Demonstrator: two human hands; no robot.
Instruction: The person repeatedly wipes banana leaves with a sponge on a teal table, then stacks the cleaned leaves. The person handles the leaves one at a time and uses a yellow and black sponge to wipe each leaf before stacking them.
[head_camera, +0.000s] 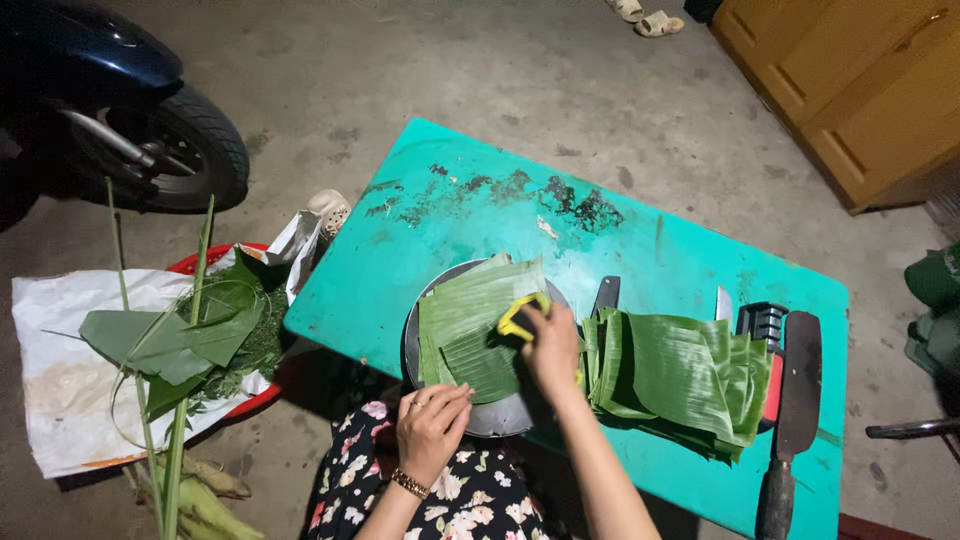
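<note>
Right hand (551, 345) clamped on yellow tool (517, 318), centre frame, pressing banana leaf (470, 315). Left hand (432, 425) loosely curled, empty. Leaf looks light, floppy, tear-prone; hold by edges.

Teal table (660, 250) bears round tray (500, 415), folded leaves (680, 375), cleaver (795, 400).

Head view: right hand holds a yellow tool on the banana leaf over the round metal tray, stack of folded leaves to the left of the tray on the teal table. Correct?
Not quite. In the head view the stack of folded leaves lies to the right of the round metal tray, not the left. The rest holds: the right hand holds a yellow tool on the banana leaf over the tray, on the teal table.
</note>
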